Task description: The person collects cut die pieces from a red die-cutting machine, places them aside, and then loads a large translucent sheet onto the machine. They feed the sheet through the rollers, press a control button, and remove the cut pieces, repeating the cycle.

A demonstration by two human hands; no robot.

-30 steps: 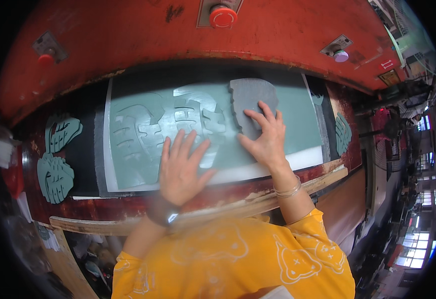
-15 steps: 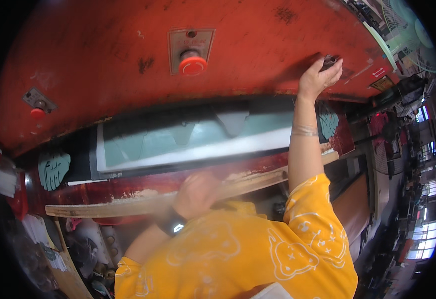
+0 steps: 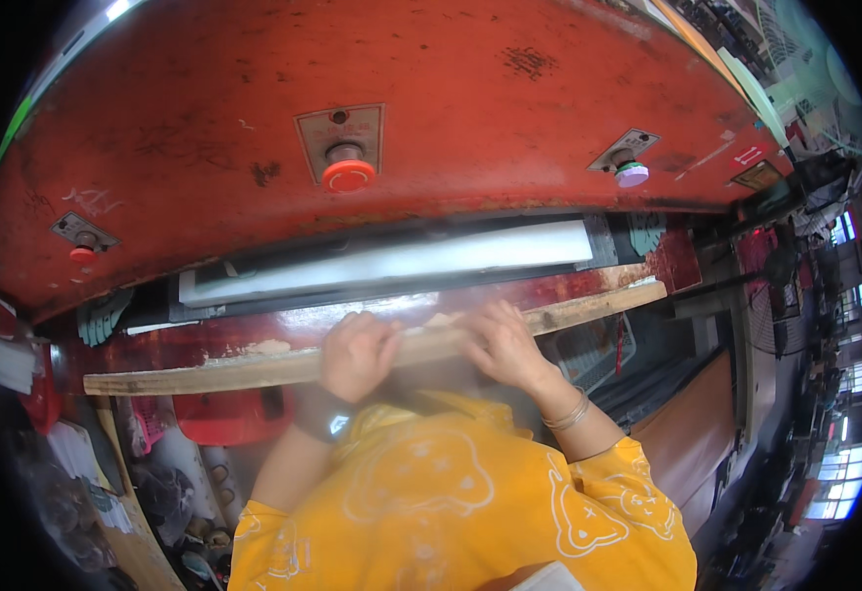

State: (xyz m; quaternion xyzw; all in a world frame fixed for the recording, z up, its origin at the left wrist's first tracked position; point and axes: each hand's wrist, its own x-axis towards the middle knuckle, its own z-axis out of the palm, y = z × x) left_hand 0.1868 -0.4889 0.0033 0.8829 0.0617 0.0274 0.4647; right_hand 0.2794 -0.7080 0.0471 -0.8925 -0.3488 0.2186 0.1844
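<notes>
Where the wooden rail runs: along the near edge of the red bench top.
Left hand: over the rail's middle, fingers bent; from where I stand, I cannot tell whether it grasps the rail.
Right hand: over the rail, right of its middle, blurred; its grip cannot be told either.
White sheet: beyond the rail, roughly parallel to it.
Red machine front: farther beyond the rail, bearing a red button.

Yel. top w/ wht outlines — dk L wristband, R bangles
</notes>
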